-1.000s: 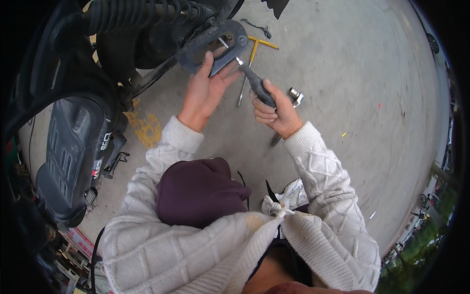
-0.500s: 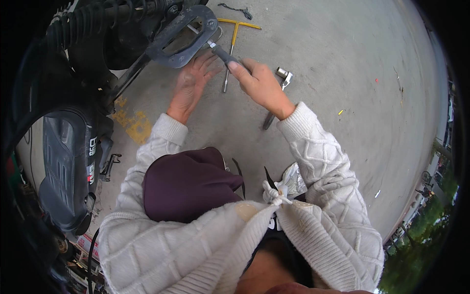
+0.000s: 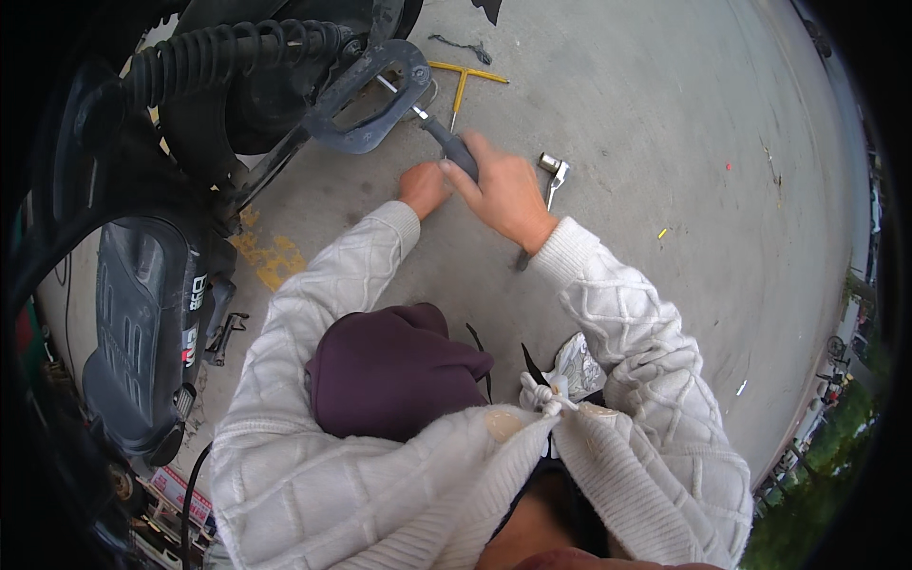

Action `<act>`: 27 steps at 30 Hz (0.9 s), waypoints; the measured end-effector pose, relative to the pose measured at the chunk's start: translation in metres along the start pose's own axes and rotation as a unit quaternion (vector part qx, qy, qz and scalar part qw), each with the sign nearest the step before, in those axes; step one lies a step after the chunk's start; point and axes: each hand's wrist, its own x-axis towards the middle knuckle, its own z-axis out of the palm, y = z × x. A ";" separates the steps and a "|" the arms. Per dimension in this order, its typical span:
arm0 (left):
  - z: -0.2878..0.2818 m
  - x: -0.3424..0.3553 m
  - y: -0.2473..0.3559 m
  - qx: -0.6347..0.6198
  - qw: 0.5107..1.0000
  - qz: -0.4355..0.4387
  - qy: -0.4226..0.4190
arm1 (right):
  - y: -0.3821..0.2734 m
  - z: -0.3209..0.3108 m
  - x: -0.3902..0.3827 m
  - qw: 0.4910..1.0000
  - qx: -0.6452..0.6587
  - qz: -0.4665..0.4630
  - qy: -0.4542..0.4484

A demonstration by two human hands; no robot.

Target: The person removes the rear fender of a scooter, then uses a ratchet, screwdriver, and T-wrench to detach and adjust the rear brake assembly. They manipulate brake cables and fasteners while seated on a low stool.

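My right hand (image 3: 508, 195) is closed around the dark grip of a screwdriver-like tool (image 3: 454, 150). Its metal shaft runs up to a dark looped metal bracket (image 3: 414, 95) on a two-wheeler (image 3: 142, 285); the tip cannot be made out. Close beside the grip, my left hand (image 3: 425, 187) is low near the ground, its fingers mostly hidden, so I cannot tell whether it holds anything. A yellow T-handle wrench (image 3: 462, 87) lies on the ground beyond, its lower shaft covered by my hands. To the right lies a ratchet wrench with a socket (image 3: 554, 173), partly behind my right wrist.
A coil-spring shock absorber (image 3: 237, 52) and dark body parts of the vehicle crowd the upper left. A black cord-like piece (image 3: 461, 46) lies past the yellow wrench. Small litter, including a yellow bit (image 3: 662, 233), dots the concrete to the right.
My left hand has moved from an open-fingered position by the bracket, down and right to beside the grip. My right hand stays on the tool. The view has shifted slightly.
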 end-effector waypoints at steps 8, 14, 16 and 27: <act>-0.004 -0.013 -0.040 -0.263 0.958 -0.006 0.116 | 0.006 -0.011 -0.005 0.898 0.380 0.136 -0.176; -0.060 -0.090 -0.059 -0.274 0.953 -0.076 0.105 | 0.105 -0.025 -0.071 0.982 -0.038 0.165 0.078; -0.069 -0.100 -0.053 -0.381 0.914 -0.115 0.075 | 0.154 -0.010 -0.080 0.937 -0.144 0.250 0.198; -0.081 -0.081 -0.035 -0.613 0.785 -0.075 -0.047 | 0.139 -0.039 -0.068 0.935 -0.305 0.058 0.174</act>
